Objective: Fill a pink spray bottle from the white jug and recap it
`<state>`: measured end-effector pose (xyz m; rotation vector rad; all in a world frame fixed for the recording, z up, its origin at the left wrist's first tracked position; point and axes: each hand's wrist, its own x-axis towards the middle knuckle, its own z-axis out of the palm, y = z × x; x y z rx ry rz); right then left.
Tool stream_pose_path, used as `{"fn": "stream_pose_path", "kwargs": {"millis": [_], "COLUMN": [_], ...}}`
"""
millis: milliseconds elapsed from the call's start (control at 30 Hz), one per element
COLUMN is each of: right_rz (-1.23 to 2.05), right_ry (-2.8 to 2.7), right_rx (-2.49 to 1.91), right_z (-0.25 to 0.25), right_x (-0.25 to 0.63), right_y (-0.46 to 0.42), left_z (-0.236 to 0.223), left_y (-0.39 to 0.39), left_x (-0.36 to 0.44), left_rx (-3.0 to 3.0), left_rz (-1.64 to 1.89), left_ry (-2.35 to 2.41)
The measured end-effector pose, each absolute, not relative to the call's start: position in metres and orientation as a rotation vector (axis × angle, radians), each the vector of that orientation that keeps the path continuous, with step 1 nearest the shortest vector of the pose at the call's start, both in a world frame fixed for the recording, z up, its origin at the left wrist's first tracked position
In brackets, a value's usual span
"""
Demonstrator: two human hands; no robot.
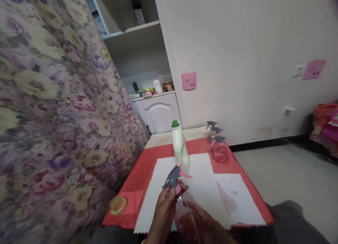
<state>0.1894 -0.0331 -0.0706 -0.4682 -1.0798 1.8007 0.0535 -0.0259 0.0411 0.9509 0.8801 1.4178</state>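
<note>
Here's the left hand [164,204], wrapped round the neck of a transparent pink spray bottle [186,214], thumb just below the grey-and-pink trigger head [173,177], presumably to keep the top steady; the bottle is held tilted, up in front of the white cloth [149,198]. To its right comes the right hand [208,223], lower down by the body, likely taking the weight, though its fingers are hidden, so I cannot tell whether they're clamped on it. Now around them: far left, a floral curtain [66,106] drops close beside the table, crowding that side; next, a small round tub [118,205] sits on the red tablecloth [154,152], well apart from the hands. Mid-table, a pale detergent jug [180,145] stands upright, green cap [175,123] at its mouth, right beyond the trigger head and looking like the nearest obstacle. And over right, three more spray bottles [220,154] line the edge, seemingly parked aside, a stained white sheet [249,198] nearer.
</note>
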Motion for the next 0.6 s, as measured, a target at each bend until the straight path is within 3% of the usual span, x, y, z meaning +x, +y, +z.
{"fn": "stream_pose_path", "kwargs": {"millis": [133,600], "right_rz": [2.022,1.159], "right_ry": [-0.839,-1.378], "right_rx": [-0.313,-0.81], "right_z": [-0.077,-0.101], "right_x": [0.184,0.191], "right_y": [-0.03,-0.023], "left_z": [0.038,0.016], "left_y": [-0.023,-0.016], "left_x": [0.049,0.047], "left_rx": [1.012,1.257], "left_rz": [1.462,1.486], "left_ry": [0.97,1.395]}}
